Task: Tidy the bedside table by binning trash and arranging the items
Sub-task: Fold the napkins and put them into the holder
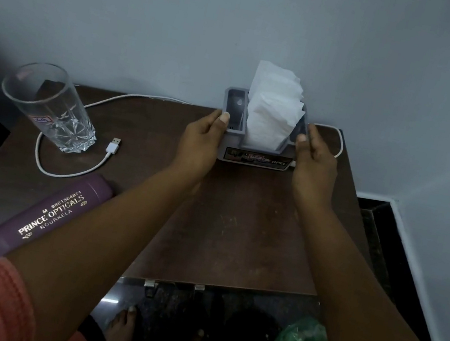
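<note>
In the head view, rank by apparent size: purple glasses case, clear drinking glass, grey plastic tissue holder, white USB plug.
Purple glasses case, largest, though nearest the camera.
Clear drinking glass and grey plastic tissue holder look about alike; not ranked.
White USB plug, smallest.

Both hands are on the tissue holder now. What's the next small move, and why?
Probably set the tissue holder square to the wall and let go: the left hand and right hand grip its sides, it sits at the table's back edge, and the white cable lies loose.

Scuffed wooden table (237, 232), clear cut glass (48, 106)
</note>
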Demonstrator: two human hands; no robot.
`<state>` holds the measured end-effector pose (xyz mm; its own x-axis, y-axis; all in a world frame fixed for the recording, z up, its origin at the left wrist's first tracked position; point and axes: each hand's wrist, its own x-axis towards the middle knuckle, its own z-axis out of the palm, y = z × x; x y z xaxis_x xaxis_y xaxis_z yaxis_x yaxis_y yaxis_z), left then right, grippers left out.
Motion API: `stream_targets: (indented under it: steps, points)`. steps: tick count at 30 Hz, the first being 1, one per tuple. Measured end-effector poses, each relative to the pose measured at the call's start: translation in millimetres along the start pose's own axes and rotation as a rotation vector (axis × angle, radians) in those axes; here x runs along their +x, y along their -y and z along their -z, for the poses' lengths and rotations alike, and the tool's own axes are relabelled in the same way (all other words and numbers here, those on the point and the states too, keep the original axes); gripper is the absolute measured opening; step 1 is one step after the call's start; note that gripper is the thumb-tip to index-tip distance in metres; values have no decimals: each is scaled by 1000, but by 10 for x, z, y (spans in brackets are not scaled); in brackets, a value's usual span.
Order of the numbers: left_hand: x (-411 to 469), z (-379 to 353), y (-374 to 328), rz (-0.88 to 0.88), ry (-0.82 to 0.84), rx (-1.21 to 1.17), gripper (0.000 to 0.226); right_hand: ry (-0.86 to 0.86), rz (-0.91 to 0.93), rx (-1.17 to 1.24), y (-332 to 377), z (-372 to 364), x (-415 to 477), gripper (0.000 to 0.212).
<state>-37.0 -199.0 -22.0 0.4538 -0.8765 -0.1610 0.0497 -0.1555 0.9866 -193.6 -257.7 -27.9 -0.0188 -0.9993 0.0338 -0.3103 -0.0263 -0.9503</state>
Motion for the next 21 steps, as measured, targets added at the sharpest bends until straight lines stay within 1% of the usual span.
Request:
stream_targets:
  steps: [2, 4, 6, 8, 10, 12, 14, 16, 17, 19, 21]
  points:
    - [-147, 62, -85, -9, -30, 12, 46, -8, -26, -20, 68, 69, -94, 46]
    - [-379, 195, -141, -18, -69, 27, 37, -84, -46, 24, 135, 155, -274, 46]
    - [-661, 451, -160, -56, -123, 37, 30, -185, 17, 96, 188, 205, -547, 43]
    - [-888, 783, -167, -110, -181, 70, 25, -208, 121, 117, 212, 176, -824, 36]
    - [-1048, 1178, -147, -130, -282, 136, 23, -120, 165, 98, 199, 49, -1079, 30]
    - [-1137, 1575, -138, -154, -382, 204, 24, 34, 155, 43, 192, -176, -1305, 32]
    - [-1113, 1937, -87, -111, -488, 250, 27, 173, 180, -35, 207, -466, -1458, 36]
    - [-996, 2250, 7, -38, -589, 248, 27, 296, 254, -105, 254, -785, -1510, 36]
    - [-915, 2386, 56, 8, -608, 258, 28, 354, 293, -141, 296, -947, -1504, 34]
    - [-742, 2560, 155, 100, -575, 292, 32, 480, 364, -229, 384, -1244, -1451, 34]
    - [-577, 2604, 215, 171, -488, 327, 29, 617, 423, -326, 430, -1479, -1368, 45]
